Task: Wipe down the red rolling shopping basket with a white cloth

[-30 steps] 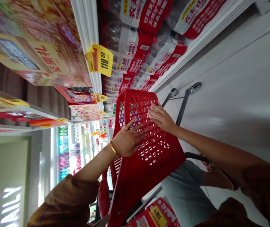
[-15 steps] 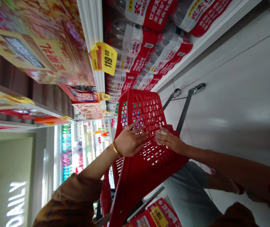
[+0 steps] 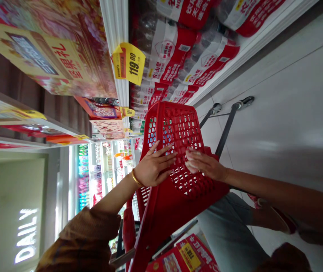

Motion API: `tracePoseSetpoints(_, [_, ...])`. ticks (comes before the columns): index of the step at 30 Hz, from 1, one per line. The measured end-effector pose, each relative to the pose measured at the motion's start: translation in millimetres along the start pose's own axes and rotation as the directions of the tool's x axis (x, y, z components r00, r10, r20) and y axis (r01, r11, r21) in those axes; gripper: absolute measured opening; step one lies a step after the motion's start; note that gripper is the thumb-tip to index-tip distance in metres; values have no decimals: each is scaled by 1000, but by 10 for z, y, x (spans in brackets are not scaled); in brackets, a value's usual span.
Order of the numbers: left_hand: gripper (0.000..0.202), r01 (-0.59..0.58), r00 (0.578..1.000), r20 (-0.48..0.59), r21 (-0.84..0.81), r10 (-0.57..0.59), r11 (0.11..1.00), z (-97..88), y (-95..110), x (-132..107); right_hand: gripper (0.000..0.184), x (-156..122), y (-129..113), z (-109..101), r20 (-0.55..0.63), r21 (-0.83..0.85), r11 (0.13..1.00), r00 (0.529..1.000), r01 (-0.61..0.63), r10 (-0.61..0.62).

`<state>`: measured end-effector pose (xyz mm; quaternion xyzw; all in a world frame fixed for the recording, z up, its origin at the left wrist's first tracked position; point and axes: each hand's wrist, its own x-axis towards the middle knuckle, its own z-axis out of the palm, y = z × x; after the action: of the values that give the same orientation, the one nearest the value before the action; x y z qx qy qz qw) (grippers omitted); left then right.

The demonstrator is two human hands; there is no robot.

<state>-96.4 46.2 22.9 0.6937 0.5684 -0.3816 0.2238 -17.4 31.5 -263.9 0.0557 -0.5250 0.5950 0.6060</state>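
A red plastic shopping cart (image 3: 161,211) with a perforated basket fills the middle of the head view, which lies sideways. Over its mesh is my left hand (image 3: 156,166), a gold bracelet at the wrist, back toward me and fingers spread apart. My right hand (image 3: 205,166) comes from the right edge across the same mesh. Its fingers stretch toward my left hand, blurred, with a gap between the hands. A pale patch shows at those fingertips; whether it is a thing or a highlight is unclear. Contact with the mesh cannot be made out.
Water bottles (image 3: 164,49) with red-and-white labels line the low shelf beside the cart. Gift boxes (image 3: 62,56) and a yellow price tag (image 3: 129,63) stand nearby. Grey cart legs with wheels (image 3: 246,101) rest on the tiled floor (image 3: 291,124). A red box (image 3: 201,253) lies below.
The shelf, bottles and cart have shifted slightly rightward in view, and the price tag has risen. My right fingers have moved and blurred; my left hand stays spread over the mesh.
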Motion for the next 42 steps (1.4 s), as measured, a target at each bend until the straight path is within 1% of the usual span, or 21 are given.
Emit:
tracePoseSetpoints(1, [38, 3, 1000, -12, -14, -3, 1000, 13, 4, -4, 69, 144, 81, 15, -64, -16, 999, 997, -46, 45])
tracePoseSetpoints(2, [38, 3, 1000, -28, -29, -4, 1000, 28, 8, -4, 67, 283, 163, 29, -106, -38, 995, 990, -95, 91])
tracePoseSetpoints(3, [37, 2, 999, -47, -42, -4, 999, 44, 10, -1, 63, 406, 239, 42, -124, -102, 982, 981, -162, 149])
tracePoseSetpoints(4, [36, -2, 998, -70, -53, -2, 999, 59, 13, 3, 60, 507, 305, 53, -106, -156, 968, 978, -195, 180])
tracePoseSetpoints(5, [35, -7, 996, -94, -62, 1, 998, 74, 14, 7, 59, 579, 357, 62, -90, -187, 962, 978, -200, 186])
tracePoseSetpoints(7, [32, -8, 991, -135, -68, -1, 998, 97, 16, 16, 56, 634, 412, 81, -61, -197, 962, 982, -188, 179])
tracePoseSetpoints(9, [31, -1, 989, -149, -62, -9, 998, 113, 18, 21, 54, 585, 405, 107, -46, -166, 970, 984, -179, 174])
tracePoseSetpoints(11, [29, 6, 989, -148, -50, -13, 999, 120, 21, 24, 54, 472, 354, 138, -40, -142, 974, 984, -179, 175])
tracePoseSetpoints(13, [28, 1, 990, -143, -43, -7, 999, 119, 24, 25, 55, 335, 281, 162, -21, -130, 980, 989, -148, 147])
tracePoseSetpoints(16, [26, 1, 992, -124, -39, -6, 999, 110, 26, 24, 55, 133, 154, 174, 68, -112, 990, 994, -81, 88])
tracePoseSetpoints(19, [27, 14, 996, -89, -39, -17, 999, 99, 29, 22, 51, -27, 17, 170, 149, -111, 991, 985, -69, 85])
tracePoseSetpoints(22, [27, 20, 998, -63, -33, -22, 999, 93, 38, 19, 45, -136, -113, 169, 199, -102, 994, 978, -40, 60])
tracePoseSetpoints(27, [29, -22, 999, -26, 0, 22, 1000, 71, 60, -6, 39, -292, -294, 146, 283, -26, 993, 954, 116, -104])
tracePoseSetpoints(29, [32, -37, 999, -4, 4, 37, 999, 54, 69, -37, 38, -342, -340, 133, 296, 13, 989, 944, 145, -143])
tracePoseSetpoints(32, [39, -40, 999, 32, 0, 40, 999, 48, 80, -112, 40, -293, -349, 130, 263, 44, 992, 956, 122, -129])
tracePoseSetpoints(34, [45, -23, 1000, 12, 3, 23, 1000, 71, 89, -166, 47, -122, -299, 141, 199, 25, 996, 976, 86, -89])
tracePoseSetpoints(36, [53, 23, 999, -47, 6, -23, 1000, 109, 102, -204, 57, 151, -196, 156, 40, -27, 999, 999, 17, -16])
tracePoseSetpoints(37, [57, 49, 996, -77, 1, -49, 999, 130, 110, -213, 60, 306, -126, 163, -54, -53, 997, 997, -57, 55])
tracePoseSetpoints(39, [62, 84, 989, -120, -19, -85, 996, 165, 129, -212, 59, 599, 34, 179, -203, -104, 974, 963, -201, 177])
tracePoseSetpoints(40, [62, 89, 987, -129, -31, -93, 996, 178, 137, -204, 59, 714, 112, 187, -228, -123, 965, 953, -232, 200])
tracePoseSetpoints(42, [58, 85, 986, -137, -50, -91, 995, 197, 146, -184, 57, 841, 233, 202, -201, -128, 969, 962, -213, 185])
